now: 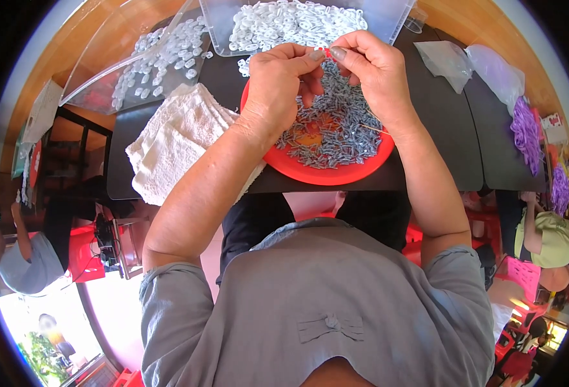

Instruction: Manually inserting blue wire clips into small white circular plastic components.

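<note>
Though bright indoors, black tabletop [440, 138]; tray [333, 175]

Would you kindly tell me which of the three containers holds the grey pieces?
The round red tray holds the grey pieces; the clear bin behind it and the clear container at the left hold whitish pieces instead.

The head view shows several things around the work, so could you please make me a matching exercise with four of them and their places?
Column one
1. Towel
2. Grey pieces
3. Left hand and right hand
4. Purple bundles

Column two
A. At the far right of the picture
B. Close together at the red tray's far side
C. Left of the tray
D. Inside the tray

Pairs: 1-C, 2-D, 3-B, 4-A
</note>
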The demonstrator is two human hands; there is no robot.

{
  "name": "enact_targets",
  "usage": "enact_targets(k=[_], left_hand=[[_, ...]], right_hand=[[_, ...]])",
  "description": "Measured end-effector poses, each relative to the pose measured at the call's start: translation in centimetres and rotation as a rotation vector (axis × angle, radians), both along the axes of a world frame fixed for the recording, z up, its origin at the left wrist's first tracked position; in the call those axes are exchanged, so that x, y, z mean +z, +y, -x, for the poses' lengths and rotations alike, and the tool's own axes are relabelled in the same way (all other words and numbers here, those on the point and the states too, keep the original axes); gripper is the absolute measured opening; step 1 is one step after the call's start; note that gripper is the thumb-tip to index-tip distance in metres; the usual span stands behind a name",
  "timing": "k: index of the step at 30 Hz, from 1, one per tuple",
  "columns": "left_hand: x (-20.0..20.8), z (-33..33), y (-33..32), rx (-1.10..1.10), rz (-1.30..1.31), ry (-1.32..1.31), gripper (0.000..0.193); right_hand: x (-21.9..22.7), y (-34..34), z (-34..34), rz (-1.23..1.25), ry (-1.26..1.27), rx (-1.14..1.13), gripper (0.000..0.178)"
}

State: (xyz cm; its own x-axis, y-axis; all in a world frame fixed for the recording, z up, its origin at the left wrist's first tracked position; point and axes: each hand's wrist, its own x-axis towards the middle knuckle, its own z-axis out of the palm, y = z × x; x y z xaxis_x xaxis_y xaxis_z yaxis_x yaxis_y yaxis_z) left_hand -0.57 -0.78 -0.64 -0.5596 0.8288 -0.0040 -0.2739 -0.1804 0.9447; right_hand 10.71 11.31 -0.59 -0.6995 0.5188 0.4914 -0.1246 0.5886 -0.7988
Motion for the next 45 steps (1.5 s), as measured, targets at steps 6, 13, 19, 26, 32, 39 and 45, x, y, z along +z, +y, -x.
enact_targets(k=[6, 13, 19, 26, 32, 39, 45], left_hand=[[0.1, -0.1, -0.2, 0.005, -0.006, 0.01, 0.015], [0.0, -0.5, -0.1, 0.021, -0.011, 0.029, 0.014], [-0.3, -1.1, 0.1, 0.095, -0.033, -0.011, 0.012], [-0.2, -0.1, 0.1, 0.069, -0.101, -0.014, 0.011], [-0.3, 0.1, 0.1, 0.025, -0.078, -0.034, 0.012], [0.1, 0.1, -0.1, 0.036, 0.019, 0.068, 0.013], [0.2, 0.5, -0.3, 0.008, 0.002, 0.088, 0.014]], right_hand=[[0.3, -0.6, 0.1, 0.054, 0.017, 0.015, 0.009], [0.3, -0.8, 0.2, 0.04, 0.039, -0.003, 0.004], [0.1, -1.3, 0.6, -0.013, 0.046, 0.026, 0.006], [0.3, -0.7, 0.7, 0.038, 0.036, 0.053, 0.009], [0.5, -0.3, 0.2, -0.132, 0.063, 0.031, 0.009], [0.6, -0.1, -0.1, -0.224, 0.013, 0.009, 0.012], [0.4, 0.1, 0.0, -0.369, 0.068, 0.008, 0.011]])
